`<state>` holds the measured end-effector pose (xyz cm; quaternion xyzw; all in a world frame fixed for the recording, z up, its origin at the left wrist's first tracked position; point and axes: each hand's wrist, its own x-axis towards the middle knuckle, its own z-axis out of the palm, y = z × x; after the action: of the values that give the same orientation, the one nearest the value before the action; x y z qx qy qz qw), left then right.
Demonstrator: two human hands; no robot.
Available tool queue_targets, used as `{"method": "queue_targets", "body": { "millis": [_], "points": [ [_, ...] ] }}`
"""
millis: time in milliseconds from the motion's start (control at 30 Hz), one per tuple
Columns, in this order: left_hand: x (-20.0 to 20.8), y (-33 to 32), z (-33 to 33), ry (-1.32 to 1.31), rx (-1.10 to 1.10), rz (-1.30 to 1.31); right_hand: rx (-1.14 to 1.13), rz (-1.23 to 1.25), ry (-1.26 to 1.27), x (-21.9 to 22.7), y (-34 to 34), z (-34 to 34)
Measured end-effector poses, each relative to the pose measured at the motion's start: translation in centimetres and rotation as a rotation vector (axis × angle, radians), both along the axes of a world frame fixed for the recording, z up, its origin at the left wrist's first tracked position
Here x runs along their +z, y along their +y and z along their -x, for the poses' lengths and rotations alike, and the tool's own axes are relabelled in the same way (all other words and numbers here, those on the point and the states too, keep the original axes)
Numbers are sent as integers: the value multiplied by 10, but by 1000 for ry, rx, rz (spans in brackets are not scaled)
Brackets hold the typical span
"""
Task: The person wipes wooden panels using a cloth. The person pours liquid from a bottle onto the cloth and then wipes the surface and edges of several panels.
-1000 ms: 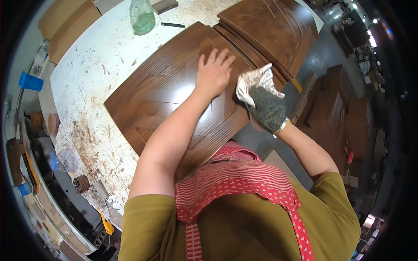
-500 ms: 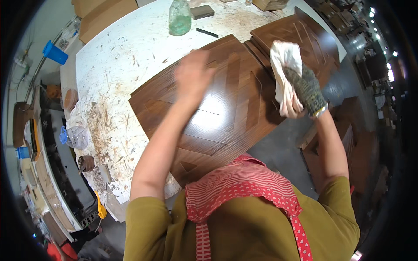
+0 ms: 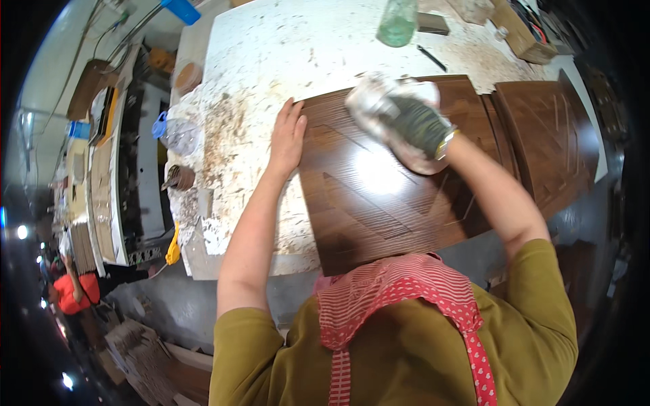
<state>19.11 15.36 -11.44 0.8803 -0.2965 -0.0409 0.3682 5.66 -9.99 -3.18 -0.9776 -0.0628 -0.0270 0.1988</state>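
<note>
A dark brown wooden panel (image 3: pixel 352 223) with inlaid slanting pieces lies on the white worktable. At its left edge rests my bare left hand (image 3: pixel 288 141), fingers stretched out and pointing away from me, holding nothing. My right hand (image 3: pixel 416 125), in a dark grey-green knitted glove, is closed on a white cloth (image 3: pixel 369 101) and presses it against the upper part of the panel. Both glove and cloth are smeared by motion. A second brown panel (image 3: pixel 552 128) lies to the right, beside a narrow gap.
Beyond the panel on the worktable (image 3: pixel 271 54) stand a greenish glass jar (image 3: pixel 398 24), a grey block (image 3: pixel 432 24) and a black pen-like tool (image 3: pixel 432 58). A clear bottle (image 3: pixel 181 135) and a brown pot (image 3: pixel 180 177) line the left edge. Someone in red (image 3: pixel 73 291) is far left.
My left hand has gone from above the panel to its left edge. My right hand has brought the cloth leftward onto the panel's surface. The whole view has shifted.
</note>
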Motion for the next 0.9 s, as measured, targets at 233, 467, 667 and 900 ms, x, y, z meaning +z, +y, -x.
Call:
{"method": "queue_targets", "body": {
  "millis": [233,467,667,900],
  "points": [
    [13,7,-8,461,-62,382,90,374,174,-3,31,-32],
    [37,4,-19,688,-165,384,438,729,-360,-25,54,-79],
    [28,17,-24,776,-176,411,717,-86,247,-9,130,-3],
    [32,11,-38,1190,-54,299,369,-16,-303,-22,103,-80]
  ]
}}
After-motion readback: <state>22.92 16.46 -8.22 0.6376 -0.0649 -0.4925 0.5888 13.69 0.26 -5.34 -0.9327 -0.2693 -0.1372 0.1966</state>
